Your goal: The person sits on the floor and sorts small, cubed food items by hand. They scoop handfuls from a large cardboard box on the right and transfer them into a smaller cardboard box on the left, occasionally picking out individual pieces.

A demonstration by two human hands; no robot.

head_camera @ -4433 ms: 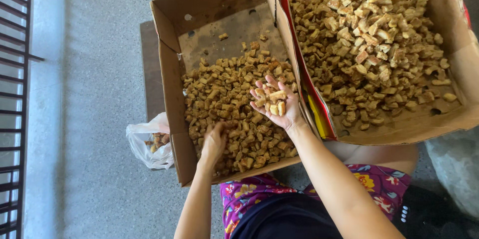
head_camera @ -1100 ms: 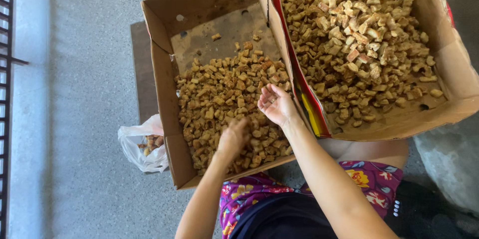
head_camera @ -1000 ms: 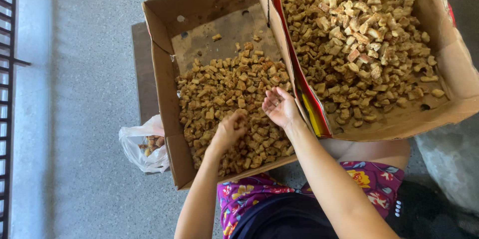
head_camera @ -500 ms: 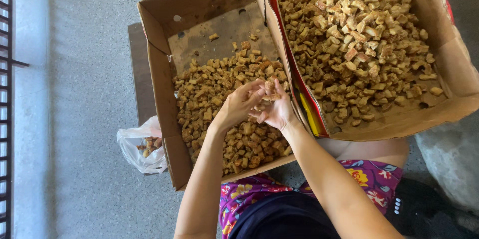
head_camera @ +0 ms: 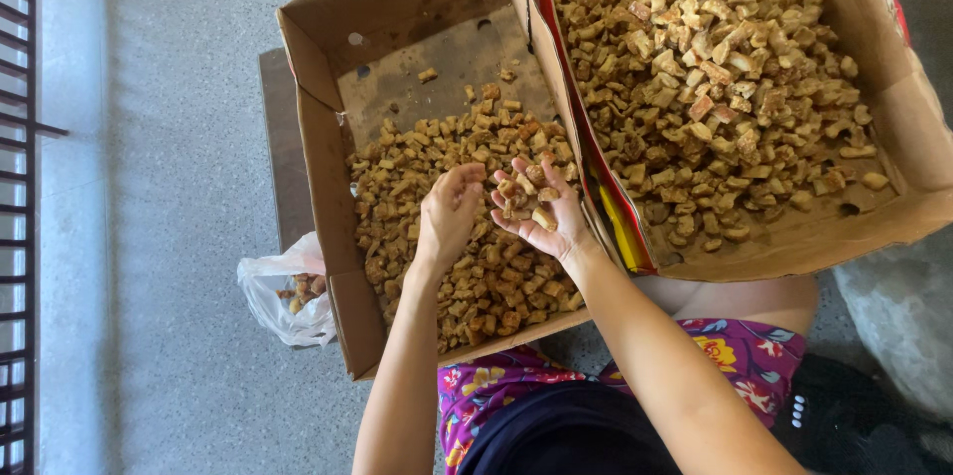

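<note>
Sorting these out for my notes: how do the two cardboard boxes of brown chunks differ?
The left cardboard box is only partly filled, with bare bottom showing at its far end; the right cardboard box is covered with chunks nearly edge to edge. The left box's pieces look darker and more uniformly golden brown, the right box's paler and mixed. Both hands are over the left box: the right hand cups a few pieces, the left hand beside it. Both boxes are open-topped brown cardboard.

A white plastic bag point(head_camera: 283, 288) holding a few brown pieces lies on the grey speckled floor point(head_camera: 179, 187), left of the left hand. A dark metal railing point(head_camera: 20, 237) runs farther left.
</note>
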